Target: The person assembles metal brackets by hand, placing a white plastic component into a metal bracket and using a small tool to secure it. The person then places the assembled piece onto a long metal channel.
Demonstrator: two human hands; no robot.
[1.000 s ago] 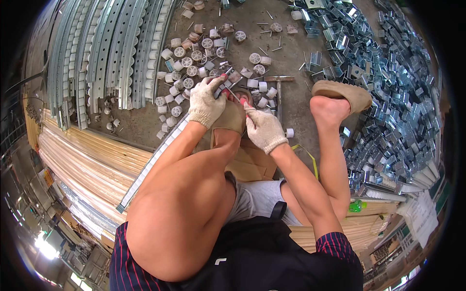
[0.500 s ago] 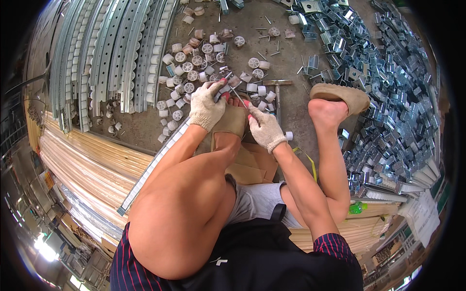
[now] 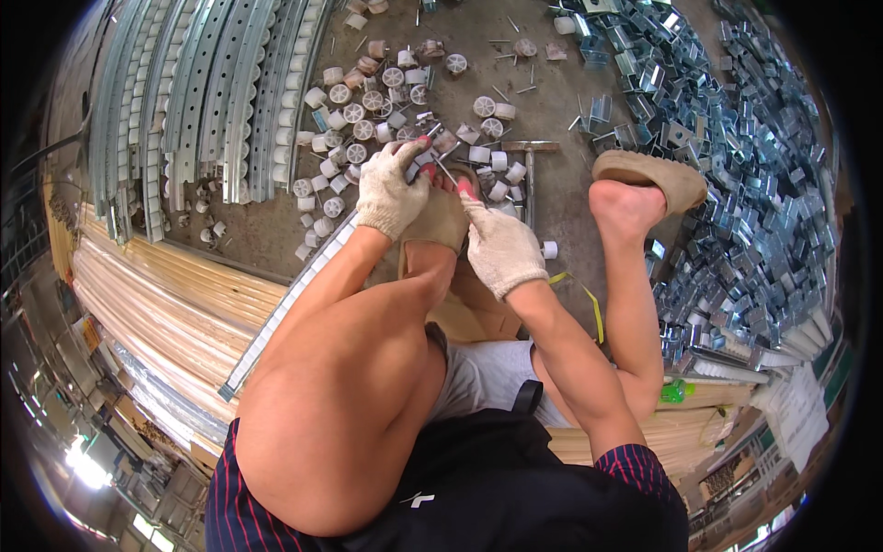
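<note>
A long narrow roller track [image 3: 292, 302], a metal rail with white rollers, runs slantwise under my left forearm toward my foot. My left hand [image 3: 392, 191], in a cream knit glove with bare fingertips, grips it near its far end. In my right hand [image 3: 502, 247], gloved the same way, is a thin metal rod [image 3: 445, 171], pinched between thumb and fingers. Its tip meets the track's end close to my left fingertips; the part inside my palm is hidden. Both hands are over my sandaled foot [image 3: 432, 224].
Loose white rollers [image 3: 355, 112] and small pins lie on the floor ahead. A hammer [image 3: 530, 175] rests right of my hands. Finished-looking roller tracks [image 3: 230, 101] are stacked at far left, long wrapped strips [image 3: 175, 294] nearer. Metal brackets [image 3: 736, 212] form a large heap at right.
My right hand has turned and come slightly closer to the track's end, with less of the rod showing. My left hand stays on the track, nearly unmoved.
</note>
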